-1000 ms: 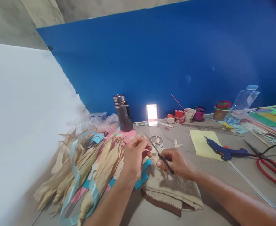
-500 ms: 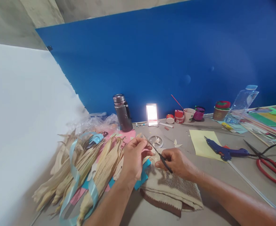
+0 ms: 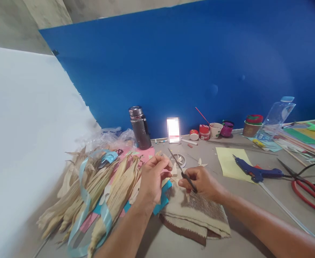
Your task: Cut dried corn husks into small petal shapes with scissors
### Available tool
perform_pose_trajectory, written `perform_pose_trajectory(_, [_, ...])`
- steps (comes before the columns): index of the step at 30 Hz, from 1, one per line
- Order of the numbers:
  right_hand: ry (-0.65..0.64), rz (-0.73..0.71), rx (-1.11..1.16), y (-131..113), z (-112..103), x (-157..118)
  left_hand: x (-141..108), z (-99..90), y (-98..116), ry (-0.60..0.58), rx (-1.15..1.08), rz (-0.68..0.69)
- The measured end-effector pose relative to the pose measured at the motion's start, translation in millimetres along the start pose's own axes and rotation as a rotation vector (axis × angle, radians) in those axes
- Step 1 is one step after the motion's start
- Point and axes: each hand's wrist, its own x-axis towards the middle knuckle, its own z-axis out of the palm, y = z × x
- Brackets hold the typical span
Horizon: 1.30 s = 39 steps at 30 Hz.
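Observation:
My right hand (image 3: 200,182) grips small dark scissors (image 3: 184,175), their blades pointing up and away to the left. Close to the blades, my left hand (image 3: 155,175) is closed in a pinch; what lies between its fingertips is too small to make out. A pale scrap of dried corn husk (image 3: 174,169) shows just right of those fingertips, and I cannot tell whether it is held. Below both hands lies a folded beige and brown cloth (image 3: 195,218). Behind them is a roll of tape (image 3: 183,160) with a small pale husk shape in its ring.
Dried corn husks (image 3: 114,193) and a light blue ribbon (image 3: 84,190) cover the left side. A thermos (image 3: 140,130), paint jars (image 3: 204,132) and a paper cup (image 3: 215,130) stand along the blue board. At right lie a glue gun (image 3: 257,172) and red-handled scissors (image 3: 308,190).
The scissors have swung a little more upright and slightly away from my left fingertips. My left hand has barely moved.

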Motion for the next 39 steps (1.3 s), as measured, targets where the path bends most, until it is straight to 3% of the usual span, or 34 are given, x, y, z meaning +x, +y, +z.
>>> perform_pose_trajectory(8, [0.099,-0.122,0.322,-11.4,-3.5,-2.6,-0.4,4.0,-18.1,-0.138,0.11,-0.105])
perform_pose_trajectory(15, [-0.002,-0.136,0.447,-7.0,-7.4,-1.7,1.4,4.6,-20.6,-0.348,-0.149,-0.516])
perform_pose_trajectory(21, [0.059,-0.134,0.296,-1.9,-20.1,3.5,4.3,4.6,-15.5,-0.288,-0.089,-0.385])
perform_pose_trajectory(25, [0.173,-0.088,0.172,3.5,-43.6,10.8,15.8,-7.2,-6.7,-0.198,0.048,-0.174])
perform_pose_trajectory(29, [0.222,-0.045,-0.118,-0.1,-66.3,10.1,26.0,-20.3,-1.6,-0.258,0.315,-0.12])
perform_pose_trajectory(32, [0.191,-0.034,-0.403,-1.6,-70.7,0.2,29.6,-24.9,-2.3,-0.33,0.524,-0.145])
perform_pose_trajectory(36, [0.077,-0.169,-0.789,6.7,-65.8,-28.4,30.1,-25.6,-4.0,-0.314,0.742,-0.116])
perform_pose_trajectory(39, [-0.037,-0.167,-0.882,14.9,-63.8,-53.3,29.0,-25.4,-5.5,-0.347,0.858,-0.03])
